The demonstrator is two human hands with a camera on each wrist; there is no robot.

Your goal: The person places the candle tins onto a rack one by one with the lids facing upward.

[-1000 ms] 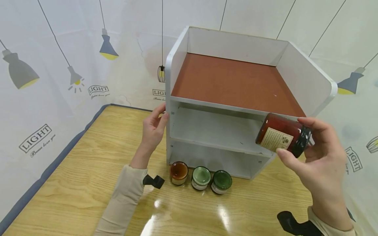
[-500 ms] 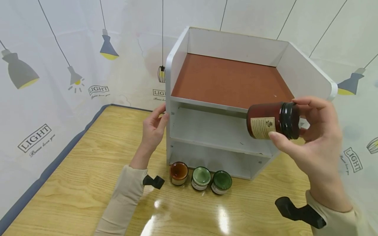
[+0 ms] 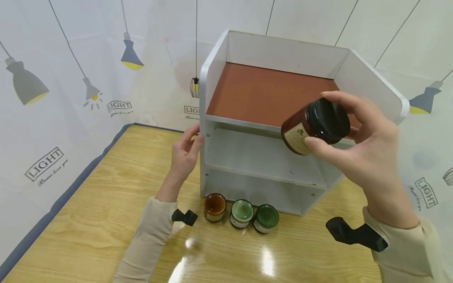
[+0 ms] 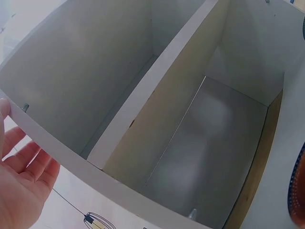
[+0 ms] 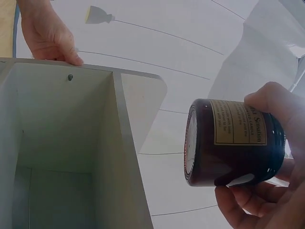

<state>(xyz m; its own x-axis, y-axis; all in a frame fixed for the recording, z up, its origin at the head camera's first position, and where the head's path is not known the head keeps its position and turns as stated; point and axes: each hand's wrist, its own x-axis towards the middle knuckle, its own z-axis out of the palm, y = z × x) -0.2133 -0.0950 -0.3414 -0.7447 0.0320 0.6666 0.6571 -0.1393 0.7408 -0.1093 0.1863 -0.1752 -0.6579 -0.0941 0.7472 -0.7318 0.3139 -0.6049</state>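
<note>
My right hand [image 3: 371,145] grips a dark amber candle jar [image 3: 299,127] by its black-lidded end, thumb on the side near the cream label. Tilted, with its lid toward me, the jar hangs in front of the top edge of a white shelf unit [image 3: 247,151]. In the right wrist view the candle jar [image 5: 228,143] lies sideways between thumb and fingers. My left hand [image 3: 185,151] touches the shelf unit's left side panel; in the left wrist view the left hand [image 4: 24,176] has its thumb at the panel's front edge and its fingers outside.
An amber jar [image 3: 215,207], a light green jar [image 3: 242,213] and a dark green jar [image 3: 266,218] stand in a row on the wooden table [image 3: 106,204], before the unit's lower compartment. A brown top surface [image 3: 269,92] has raised white walls around it. A printed curtain [image 3: 88,47] hangs behind.
My right hand has moved up and left with the candle jar, turning its lid from the right toward me. The left hand stays at the side panel, and the three jars stay put.
</note>
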